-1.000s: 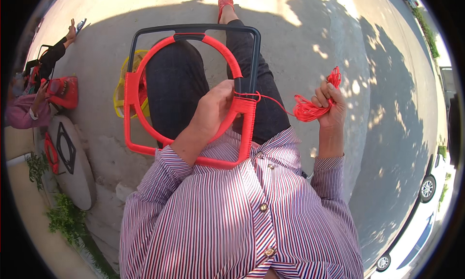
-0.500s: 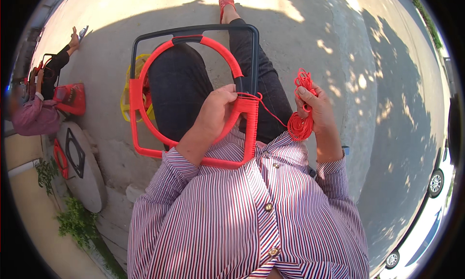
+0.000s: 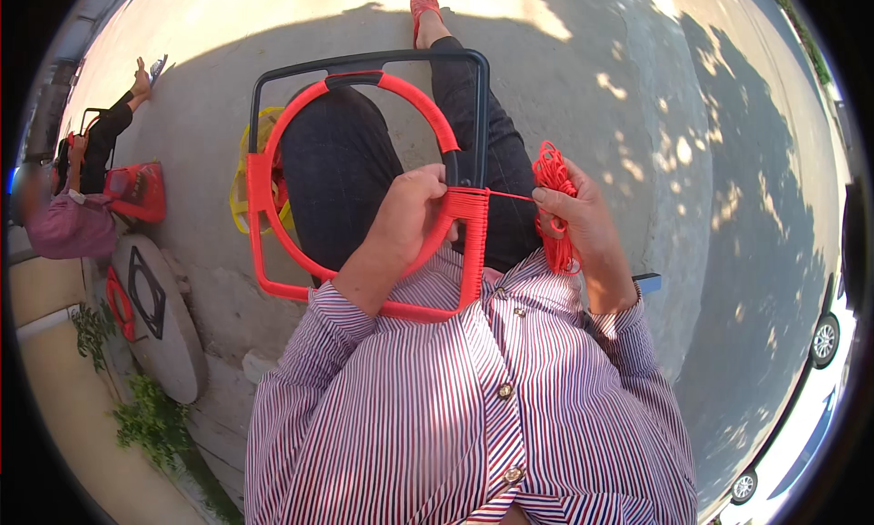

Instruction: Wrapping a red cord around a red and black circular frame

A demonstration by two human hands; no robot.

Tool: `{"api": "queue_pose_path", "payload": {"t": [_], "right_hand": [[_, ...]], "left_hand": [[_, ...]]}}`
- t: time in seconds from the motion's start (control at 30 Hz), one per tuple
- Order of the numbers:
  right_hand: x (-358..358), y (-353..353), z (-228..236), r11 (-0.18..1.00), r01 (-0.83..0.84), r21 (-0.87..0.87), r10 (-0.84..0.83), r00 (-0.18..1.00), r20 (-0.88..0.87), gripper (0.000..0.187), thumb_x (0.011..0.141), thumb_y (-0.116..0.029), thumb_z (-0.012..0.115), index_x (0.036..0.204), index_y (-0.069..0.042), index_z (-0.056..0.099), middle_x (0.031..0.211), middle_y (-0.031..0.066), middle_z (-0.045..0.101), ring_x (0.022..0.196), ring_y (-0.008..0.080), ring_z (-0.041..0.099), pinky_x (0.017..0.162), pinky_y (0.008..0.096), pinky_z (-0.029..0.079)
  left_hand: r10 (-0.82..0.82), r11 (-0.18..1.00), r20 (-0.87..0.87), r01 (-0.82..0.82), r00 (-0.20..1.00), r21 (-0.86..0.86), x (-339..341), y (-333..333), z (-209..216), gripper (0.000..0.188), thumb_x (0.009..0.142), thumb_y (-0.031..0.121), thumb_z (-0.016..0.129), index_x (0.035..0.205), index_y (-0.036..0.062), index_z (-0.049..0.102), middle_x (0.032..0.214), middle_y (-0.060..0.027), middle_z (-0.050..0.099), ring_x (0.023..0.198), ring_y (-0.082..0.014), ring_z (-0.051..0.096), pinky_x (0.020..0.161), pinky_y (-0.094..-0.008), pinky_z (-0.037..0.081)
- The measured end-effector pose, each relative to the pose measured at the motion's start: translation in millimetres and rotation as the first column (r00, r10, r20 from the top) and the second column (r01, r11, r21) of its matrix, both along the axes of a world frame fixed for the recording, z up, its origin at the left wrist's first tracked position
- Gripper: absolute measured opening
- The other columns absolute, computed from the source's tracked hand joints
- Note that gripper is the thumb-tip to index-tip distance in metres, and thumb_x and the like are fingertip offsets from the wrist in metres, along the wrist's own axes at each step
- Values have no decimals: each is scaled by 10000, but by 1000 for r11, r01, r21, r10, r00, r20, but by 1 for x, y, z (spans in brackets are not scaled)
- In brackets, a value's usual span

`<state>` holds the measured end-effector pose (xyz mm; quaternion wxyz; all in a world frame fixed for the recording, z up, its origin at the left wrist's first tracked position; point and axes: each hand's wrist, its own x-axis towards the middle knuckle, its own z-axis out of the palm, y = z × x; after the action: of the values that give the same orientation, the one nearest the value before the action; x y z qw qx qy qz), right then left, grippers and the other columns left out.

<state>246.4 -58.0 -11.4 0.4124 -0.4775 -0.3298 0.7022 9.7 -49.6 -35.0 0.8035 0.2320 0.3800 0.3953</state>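
A squared frame with a round ring inside [image 3: 259, 183] rests over my lap. Red cord covers its left side, its lower edge and most of the ring; the top bar and upper right side [image 3: 482, 115] are bare black. My left hand [image 3: 401, 217] is closed round the ring's right part, beside tight cord turns [image 3: 472, 238] on the right side; some of its fingers are hidden behind. In my right hand [image 3: 587, 223] is a looped bundle of red cord [image 3: 553, 170], and a strand [image 3: 512, 195] runs straight from there to the topmost turn.
At the far left another person [image 3: 68, 224] sits near a red bag [image 3: 137, 193]. A yellow container [image 3: 241, 193] stands beyond my left knee. A round slab [image 3: 177, 352] carries a black frame [image 3: 146, 293] and a red piece [image 3: 118, 302]. White car [image 3: 792, 452] at lower right.
The strand hung slack in a curve and is now pulled straight. My right hand has shifted slightly left and turned with the bundle. The frame has barely moved.
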Motion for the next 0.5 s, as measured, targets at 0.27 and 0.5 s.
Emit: {"api": "queue_pose_path", "payload": {"t": [0.27, 0.5], "right_hand": [[9, -17, -16, 998, -36, -53, 31, 994, -101, 165, 875, -35, 606, 1027, -48, 544, 679, -20, 527, 504, 42, 468, 438, 195, 374], [179, -8, -116, 753, 555, -354, -658, 643, -391, 134, 977, -175, 508, 944, -46, 518, 620, 25, 509, 511, 143, 517, 448, 254, 435]], "left_hand": [[-42, 997, 84, 47, 996, -63, -10, 5, 17, 293, 791, 101, 419, 1013, -47, 541, 756, -164, 652, 524, -223, 631, 473, -325, 546], [-25, 994, 106, 36, 994, -100, -23, 1, 26, 334, 770, 109, 431, 1049, -30, 549, 767, -126, 646, 556, -194, 613, 458, -293, 511]]}}
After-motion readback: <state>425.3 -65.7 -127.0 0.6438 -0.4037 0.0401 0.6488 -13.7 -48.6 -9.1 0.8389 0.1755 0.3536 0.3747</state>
